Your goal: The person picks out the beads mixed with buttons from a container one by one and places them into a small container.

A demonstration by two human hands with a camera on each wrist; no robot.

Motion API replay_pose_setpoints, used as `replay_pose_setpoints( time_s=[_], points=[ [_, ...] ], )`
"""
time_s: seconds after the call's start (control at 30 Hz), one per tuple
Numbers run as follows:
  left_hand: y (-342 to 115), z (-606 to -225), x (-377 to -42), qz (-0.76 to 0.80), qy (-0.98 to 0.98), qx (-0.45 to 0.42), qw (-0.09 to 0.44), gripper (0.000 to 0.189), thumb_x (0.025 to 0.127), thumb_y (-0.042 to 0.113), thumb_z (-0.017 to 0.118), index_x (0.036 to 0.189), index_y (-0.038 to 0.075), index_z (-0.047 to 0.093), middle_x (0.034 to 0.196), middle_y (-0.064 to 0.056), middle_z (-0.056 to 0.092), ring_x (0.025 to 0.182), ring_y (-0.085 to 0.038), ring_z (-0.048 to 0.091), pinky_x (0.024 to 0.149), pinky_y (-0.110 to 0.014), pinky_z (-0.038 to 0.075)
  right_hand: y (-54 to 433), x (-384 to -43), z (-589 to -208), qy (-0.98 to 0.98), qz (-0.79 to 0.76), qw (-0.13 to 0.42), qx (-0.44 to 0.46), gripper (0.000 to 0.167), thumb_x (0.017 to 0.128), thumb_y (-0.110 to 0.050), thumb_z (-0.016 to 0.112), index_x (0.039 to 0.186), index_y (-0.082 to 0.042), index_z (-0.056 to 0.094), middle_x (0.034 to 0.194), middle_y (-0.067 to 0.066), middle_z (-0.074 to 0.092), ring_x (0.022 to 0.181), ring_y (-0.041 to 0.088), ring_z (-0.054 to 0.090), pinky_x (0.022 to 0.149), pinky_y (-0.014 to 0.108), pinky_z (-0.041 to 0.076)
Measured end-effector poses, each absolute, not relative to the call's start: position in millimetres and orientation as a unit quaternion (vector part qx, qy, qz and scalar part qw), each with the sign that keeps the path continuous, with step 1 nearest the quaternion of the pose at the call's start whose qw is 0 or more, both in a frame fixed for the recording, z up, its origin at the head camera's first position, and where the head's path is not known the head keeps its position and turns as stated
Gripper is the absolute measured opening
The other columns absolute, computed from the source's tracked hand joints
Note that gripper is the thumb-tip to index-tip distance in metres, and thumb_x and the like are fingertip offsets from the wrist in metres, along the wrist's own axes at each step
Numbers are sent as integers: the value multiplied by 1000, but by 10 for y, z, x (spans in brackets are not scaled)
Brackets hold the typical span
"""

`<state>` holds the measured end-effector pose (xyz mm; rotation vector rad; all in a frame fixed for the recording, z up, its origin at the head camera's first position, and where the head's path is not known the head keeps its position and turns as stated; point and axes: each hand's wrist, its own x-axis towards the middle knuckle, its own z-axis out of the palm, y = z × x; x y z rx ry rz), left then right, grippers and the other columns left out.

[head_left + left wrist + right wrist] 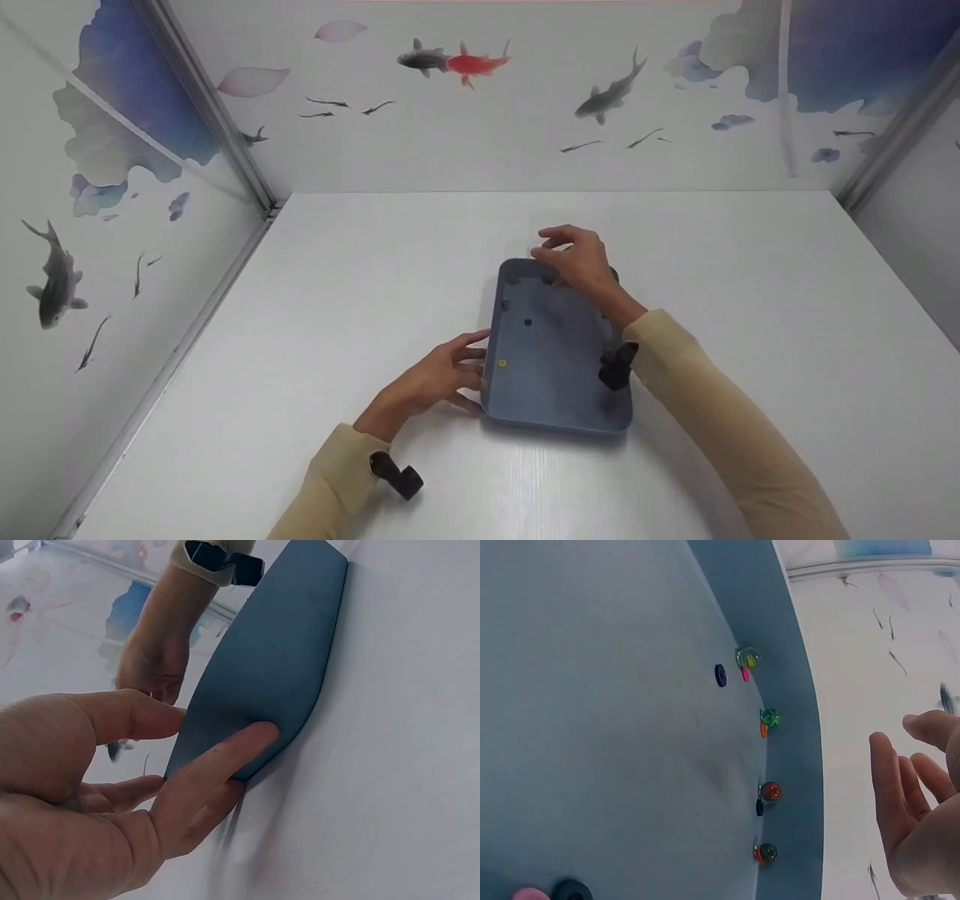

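A blue-grey rectangular tray [555, 390] lies on the table, holding small glass marbles and buttons. My left hand [446, 373] touches its left outer wall with spread, mostly straight fingers. The left wrist view shows one fingertip [262, 733] against that wall and another at the rim. My right hand [577, 259] is over the far rim, fingers slightly bent, and nothing shows between them in the right wrist view. Along one inner wall sit several marbles, including a green one [770, 718] and a brownish one [771, 791]. A dark blue button [720, 676] lies close by.
A yellow button [502, 363] lies near the tray's left wall. The right wrist view also has a pink button [530, 894] beside a dark one [571, 891]. White panels printed with fish [611, 94] enclose the white table [360, 285] at the back and sides.
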<state>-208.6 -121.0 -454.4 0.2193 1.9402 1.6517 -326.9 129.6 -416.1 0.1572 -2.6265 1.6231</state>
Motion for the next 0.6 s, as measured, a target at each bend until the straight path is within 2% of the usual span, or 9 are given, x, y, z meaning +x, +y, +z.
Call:
replay_pose_setpoints(
  time_s=[0.2, 0.37, 0.5, 0.6],
  points=[
    [-1208, -4552, -2088, 621, 724, 81, 288, 81, 87, -8, 59, 158, 18, 30, 155, -22, 41, 123, -36, 63, 82, -50, 63, 1259, -3222, -4183, -846, 531, -4, 48, 42, 93, -28, 71, 132, -12, 64, 121, 11, 65, 99, 34, 68, 75, 43, 64],
    [-1199, -4550, -2083, 622, 723, 84, 289, 80, 88, -8, 58, 159, 17, 29, 155, -23, 41, 123, -36, 63, 81, -50, 63, 1246, -3170, -4232, -831, 553, -28, 54, 44, 92, -25, 72, 133, -10, 63, 122, 13, 67, 99, 33, 68, 65, 33, 63],
    [-1199, -4544, -2078, 621, 724, 81, 289, 81, 88, -6, 60, 158, 18, 30, 155, -22, 41, 122, -34, 63, 80, -49, 63, 1223, -3156, -4274, -824, 563, -45, 51, 45, 91, -23, 73, 133, -10, 63, 121, 13, 69, 100, 26, 69, 64, 32, 63],
    [-1199, -4539, -2076, 620, 724, 81, 289, 81, 87, -6, 60, 158, 18, 30, 155, -22, 41, 120, -34, 63, 81, -49, 63, 1196, -3159, -4295, -821, 567, -56, 42, 45, 90, -23, 75, 132, -11, 63, 120, 12, 69, 102, 27, 69, 67, 33, 64]
  ],
)
